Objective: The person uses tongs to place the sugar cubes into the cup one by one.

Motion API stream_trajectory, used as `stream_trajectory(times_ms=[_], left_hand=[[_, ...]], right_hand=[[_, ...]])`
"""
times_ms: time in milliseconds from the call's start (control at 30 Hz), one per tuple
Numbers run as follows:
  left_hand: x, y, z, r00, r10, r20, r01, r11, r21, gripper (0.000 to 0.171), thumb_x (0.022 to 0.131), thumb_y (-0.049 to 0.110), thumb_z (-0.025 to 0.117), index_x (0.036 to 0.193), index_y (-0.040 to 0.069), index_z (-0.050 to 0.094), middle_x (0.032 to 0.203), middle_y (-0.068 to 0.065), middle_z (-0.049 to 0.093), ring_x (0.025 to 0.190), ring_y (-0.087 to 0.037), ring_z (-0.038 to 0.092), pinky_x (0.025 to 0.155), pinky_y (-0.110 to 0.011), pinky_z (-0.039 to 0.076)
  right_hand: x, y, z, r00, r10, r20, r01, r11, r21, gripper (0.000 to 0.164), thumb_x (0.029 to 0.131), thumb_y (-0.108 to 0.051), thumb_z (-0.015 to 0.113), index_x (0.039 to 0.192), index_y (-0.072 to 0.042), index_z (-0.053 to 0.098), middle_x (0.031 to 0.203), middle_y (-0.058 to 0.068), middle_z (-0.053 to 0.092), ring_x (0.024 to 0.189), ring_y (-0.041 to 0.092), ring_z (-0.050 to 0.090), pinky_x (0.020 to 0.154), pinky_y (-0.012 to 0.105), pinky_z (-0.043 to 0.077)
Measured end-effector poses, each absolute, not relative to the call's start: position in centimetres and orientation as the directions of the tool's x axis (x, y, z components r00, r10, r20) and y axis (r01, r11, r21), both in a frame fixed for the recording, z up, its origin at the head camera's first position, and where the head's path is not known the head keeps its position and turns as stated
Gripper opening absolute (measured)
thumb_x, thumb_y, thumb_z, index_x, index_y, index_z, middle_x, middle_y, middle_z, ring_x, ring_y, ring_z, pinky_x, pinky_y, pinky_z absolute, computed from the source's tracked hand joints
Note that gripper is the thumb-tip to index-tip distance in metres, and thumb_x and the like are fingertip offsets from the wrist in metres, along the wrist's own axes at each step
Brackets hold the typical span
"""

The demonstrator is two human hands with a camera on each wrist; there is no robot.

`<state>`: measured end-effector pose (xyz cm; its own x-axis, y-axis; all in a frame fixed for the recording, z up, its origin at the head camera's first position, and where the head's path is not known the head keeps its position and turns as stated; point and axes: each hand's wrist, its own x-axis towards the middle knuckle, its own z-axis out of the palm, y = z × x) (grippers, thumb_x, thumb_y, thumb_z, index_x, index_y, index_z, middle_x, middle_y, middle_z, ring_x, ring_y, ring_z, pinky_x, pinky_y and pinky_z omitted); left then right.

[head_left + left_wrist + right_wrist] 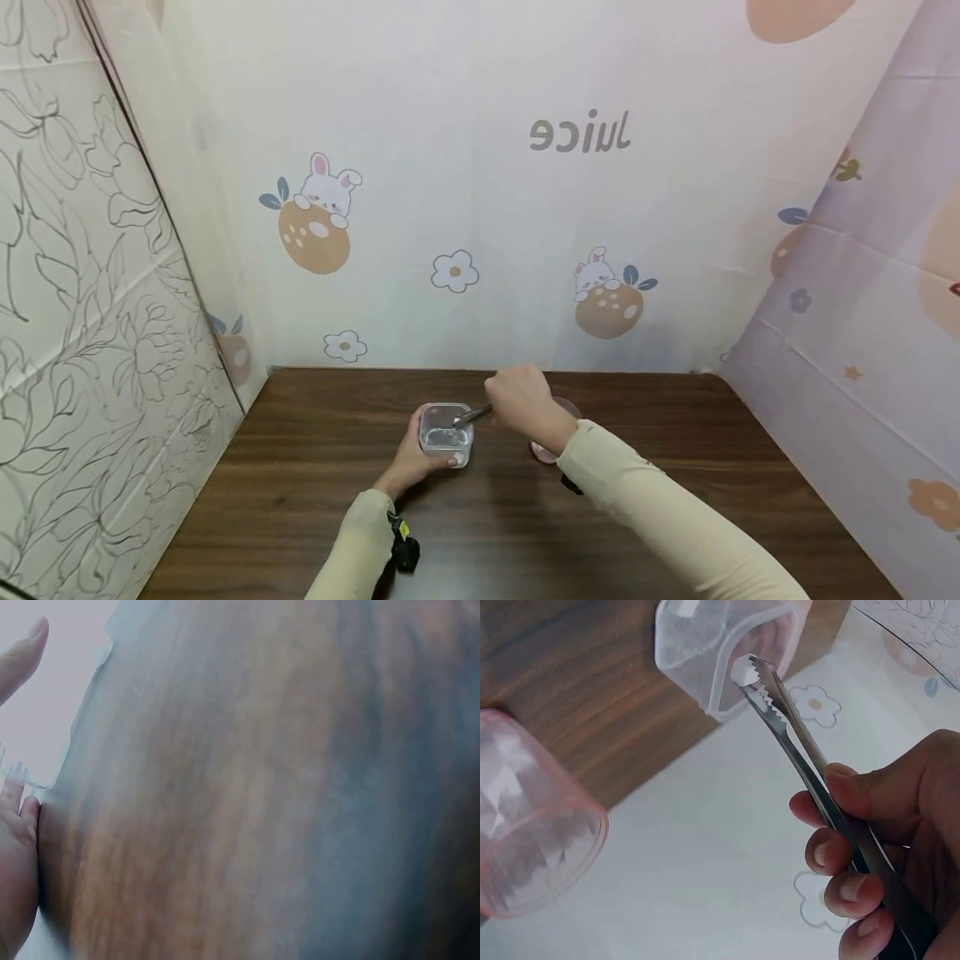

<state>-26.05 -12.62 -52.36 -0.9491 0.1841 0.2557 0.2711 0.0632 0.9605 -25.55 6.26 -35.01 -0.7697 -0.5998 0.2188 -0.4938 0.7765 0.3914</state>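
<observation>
A clear square plastic container (pixel 463 446) stands tilted in my left hand (pixel 412 457), whose fingers and thumb wrap its sides. In the left wrist view the thumb and fingertips (pixel 30 806) lie along the overexposed container (pixel 52 712). My right hand (pixel 522 402) grips metal tongs (pixel 806 765) between thumb and curled fingers. Their serrated tips pinch a small translucent white lump (pixel 745 671) at the container's opening. Behind my right wrist, partly hidden in the head view, stands a pinkish see-through cup (pixel 544 784).
The dark wooden table (pixel 315 508) ends at a printed cloth backdrop (pixel 457 192). Cloth with line-drawn flowers (pixel 112 225) hangs on the left, and another printed cloth (pixel 847 333) borders the right. A black wrist camera (pixel 407 552) sits at my left forearm.
</observation>
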Motion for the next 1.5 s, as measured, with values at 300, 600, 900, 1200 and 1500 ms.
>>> stream_trajectory(times_ms=[300,600,900,1200,1500], left_hand=[[-26.0,-12.7,-52.5,-0.953,0.186,0.241,0.249,0.02,0.968,0.1,0.054,-0.007,0.078,0.135,-0.001,0.019,0.126,-0.029,0.035,0.112,-0.047,0.033,0.095,-0.056,0.021],[-25.9,-12.6,-52.5,-0.96,0.184,0.211,0.219,0.027,0.975,0.102,0.055,-0.006,0.078,0.136,0.003,0.018,0.128,-0.028,0.034,0.113,-0.046,0.032,0.096,-0.055,0.019],[-25.8,-12.6,-52.7,-0.957,0.183,0.226,0.24,0.06,0.969,0.102,0.055,-0.002,0.08,0.136,0.002,0.019,0.127,-0.028,0.035,0.112,-0.045,0.034,0.094,-0.055,0.022],[-25.8,-12.5,-52.6,-0.961,0.172,0.216,0.23,0.066,0.971,0.102,0.055,-0.003,0.08,0.137,0.002,0.018,0.126,-0.029,0.035,0.111,-0.045,0.035,0.094,-0.055,0.022],[-25.7,-12.4,-52.2,-0.967,0.168,0.192,0.209,0.09,0.974,0.103,0.055,-0.002,0.08,0.137,0.004,0.018,0.126,-0.027,0.036,0.111,-0.044,0.035,0.094,-0.053,0.022]], right_hand=[[-25.3,9.0,-33.6,-0.786,-0.573,0.231,-0.468,0.796,0.384,0.048,0.057,-0.035,0.077,0.044,-0.021,0.033,0.045,-0.009,0.022,0.044,0.008,0.021,0.034,0.026,0.027],[-25.1,13.3,-32.2,-0.813,-0.514,0.274,-0.421,0.843,0.335,0.034,0.059,-0.016,0.064,0.044,-0.018,0.034,0.042,-0.006,0.029,0.04,0.01,0.028,0.032,0.03,0.028],[-24.9,17.4,-32.7,-0.872,-0.423,0.248,-0.352,0.892,0.283,0.033,0.063,-0.021,0.071,0.046,-0.017,0.044,0.045,-0.005,0.039,0.04,0.014,0.039,0.033,0.033,0.032],[-24.8,19.0,-34.0,-0.882,-0.42,0.213,-0.352,0.889,0.294,0.033,0.062,-0.025,0.076,0.048,-0.016,0.047,0.045,-0.003,0.04,0.039,0.012,0.035,0.035,0.029,0.028],[-24.8,19.0,-35.4,-0.883,-0.426,0.195,-0.363,0.885,0.29,0.034,0.06,-0.02,0.073,0.046,-0.017,0.042,0.043,-0.004,0.038,0.039,0.012,0.033,0.035,0.029,0.028]])
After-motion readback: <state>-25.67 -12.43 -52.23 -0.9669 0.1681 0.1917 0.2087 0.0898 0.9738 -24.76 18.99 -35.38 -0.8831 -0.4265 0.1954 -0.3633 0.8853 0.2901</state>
